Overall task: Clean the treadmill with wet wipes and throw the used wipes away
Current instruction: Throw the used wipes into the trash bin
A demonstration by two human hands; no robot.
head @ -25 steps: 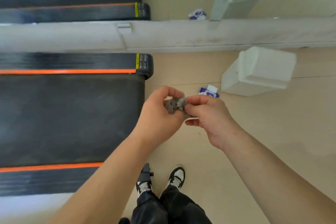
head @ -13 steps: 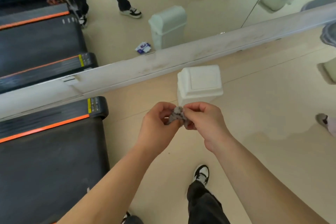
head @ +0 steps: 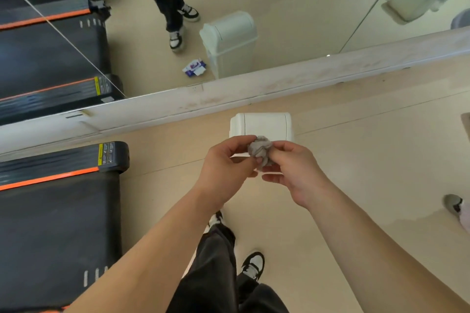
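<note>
Grey balled wipe [head: 260, 148] is pinched between curled fingertips of left hand [head: 226, 168] and right hand [head: 295, 173], both gripping it. Wipe is held directly above white bin [head: 264, 123], right of treadmill [head: 58, 223].

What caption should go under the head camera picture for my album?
Left hand and right hand hold a grey crumpled wipe near the white bin.

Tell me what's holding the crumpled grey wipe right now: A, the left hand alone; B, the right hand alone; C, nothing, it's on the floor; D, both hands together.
D: the left hand and right hand both pinch the crumpled grey wipe, with the white plastic bin just beyond them.
</note>
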